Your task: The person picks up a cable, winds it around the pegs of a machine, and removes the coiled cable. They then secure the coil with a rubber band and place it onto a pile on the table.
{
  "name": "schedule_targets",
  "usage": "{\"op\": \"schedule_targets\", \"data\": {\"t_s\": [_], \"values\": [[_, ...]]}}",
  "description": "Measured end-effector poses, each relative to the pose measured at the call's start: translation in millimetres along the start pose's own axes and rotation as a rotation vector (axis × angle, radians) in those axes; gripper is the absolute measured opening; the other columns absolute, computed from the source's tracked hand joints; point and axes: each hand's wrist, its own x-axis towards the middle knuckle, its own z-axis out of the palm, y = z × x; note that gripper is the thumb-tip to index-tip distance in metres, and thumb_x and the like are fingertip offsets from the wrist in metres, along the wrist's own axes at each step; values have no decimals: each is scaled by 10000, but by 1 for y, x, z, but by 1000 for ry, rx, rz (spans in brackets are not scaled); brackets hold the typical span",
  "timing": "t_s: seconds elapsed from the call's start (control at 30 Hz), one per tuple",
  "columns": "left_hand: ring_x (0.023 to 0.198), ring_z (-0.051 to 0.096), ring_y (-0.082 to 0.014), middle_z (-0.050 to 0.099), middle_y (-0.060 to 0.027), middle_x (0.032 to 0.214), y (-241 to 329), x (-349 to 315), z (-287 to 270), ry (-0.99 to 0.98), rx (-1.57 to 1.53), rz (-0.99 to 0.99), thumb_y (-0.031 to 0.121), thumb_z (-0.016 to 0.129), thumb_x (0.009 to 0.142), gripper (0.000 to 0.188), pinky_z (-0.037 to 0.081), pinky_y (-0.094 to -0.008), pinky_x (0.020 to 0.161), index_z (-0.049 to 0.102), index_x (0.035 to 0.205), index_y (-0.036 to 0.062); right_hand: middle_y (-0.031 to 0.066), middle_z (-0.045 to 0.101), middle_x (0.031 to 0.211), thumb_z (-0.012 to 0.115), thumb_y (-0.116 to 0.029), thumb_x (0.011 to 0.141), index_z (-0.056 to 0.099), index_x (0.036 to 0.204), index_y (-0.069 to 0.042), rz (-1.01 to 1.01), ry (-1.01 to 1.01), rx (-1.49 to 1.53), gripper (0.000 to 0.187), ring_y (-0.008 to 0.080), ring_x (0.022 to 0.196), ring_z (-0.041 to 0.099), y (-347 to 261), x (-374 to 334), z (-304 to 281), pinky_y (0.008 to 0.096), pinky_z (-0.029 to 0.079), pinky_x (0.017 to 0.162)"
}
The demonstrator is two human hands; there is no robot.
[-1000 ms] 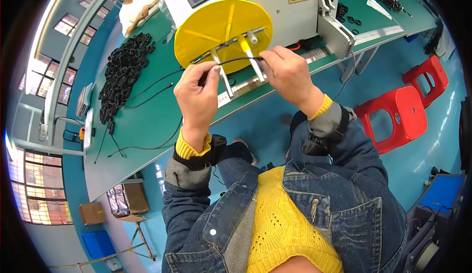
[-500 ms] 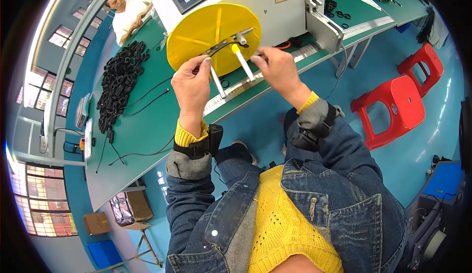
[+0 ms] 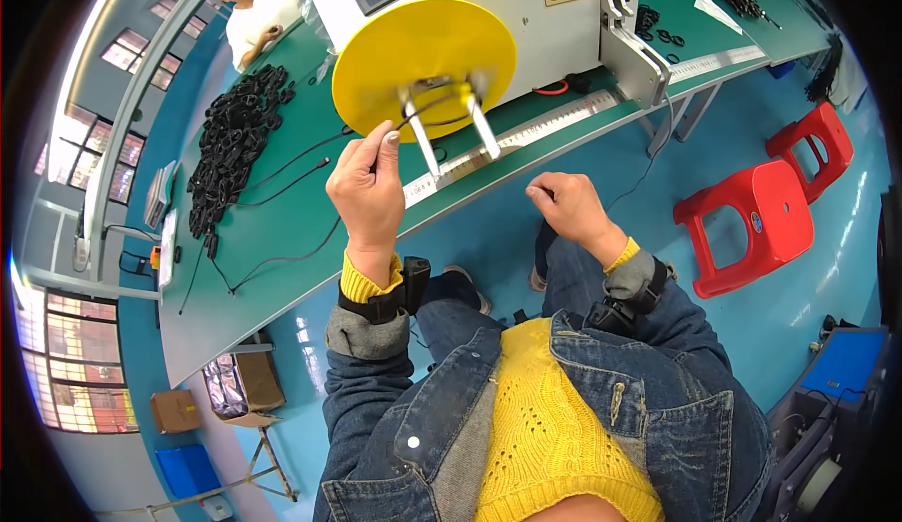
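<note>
A thin black cable (image 3: 434,106) runs from my left hand (image 3: 368,188) to the two metal pegs on the front of a yellow disc (image 3: 413,47). My left thumb and fingers pinch the cable close beside the left peg (image 3: 423,141). The disc belongs to a white winding machine (image 3: 554,38); its hub and peg bases look smeared by motion. Lower and to the right, in front of the table edge, my right hand (image 3: 575,207) is closed with curled fingers, touching nothing. No object shows in it.
A heap of coiled black cables (image 3: 235,137) lies on the green table (image 3: 202,311), with loose cable ends beside it. A metal ruler (image 3: 554,120) lies along the front edge. Red stools (image 3: 761,226) stand at right. A person in white (image 3: 268,19) is at the far left.
My right hand has let go near the pegs and drawn back down and right. The disc has turned, its ribs blurred away. My left hand still pinches the cable.
</note>
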Motion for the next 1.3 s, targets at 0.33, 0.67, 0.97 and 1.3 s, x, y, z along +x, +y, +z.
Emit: {"op": "schedule_targets", "data": {"t_s": [0.33,0.67,0.97,1.3], "values": [[501,433,-145,507,-83,622,14,-14,-1,-31,15,67,54,605,812,175,370,-260,475,625,979,3,154,606,691,590,-128,764,631,767,-8,-8,-76,-7,127,312,626,588,2,-2,3,348,467,563],[548,510,-196,539,-113,706,22,-25,8,-47,21,84,-2,550,817,261,418,-292,494,568,1078,-16,138,602,685,605,-123,765,627,798,-7,-65,32,71,122,274,587,582,-32,18,-11,315,457,537],[644,558,-247,528,-104,810,66,0,15,-254,431,322,63,602,754,279,444,-312,547,587,1028,12,115,600,689,671,-103,710,606,871,-3,-226,118,172,201,176,553,570,-59,69,-18,271,454,520],[1056,425,-421,426,-270,1167,68,-4,30,-202,601,225,176,550,783,479,316,-470,923,440,1170,-85,167,533,1103,704,-98,662,355,1260,11,-253,119,290,701,218,892,585,-45,87,-12,286,503,759]]}}
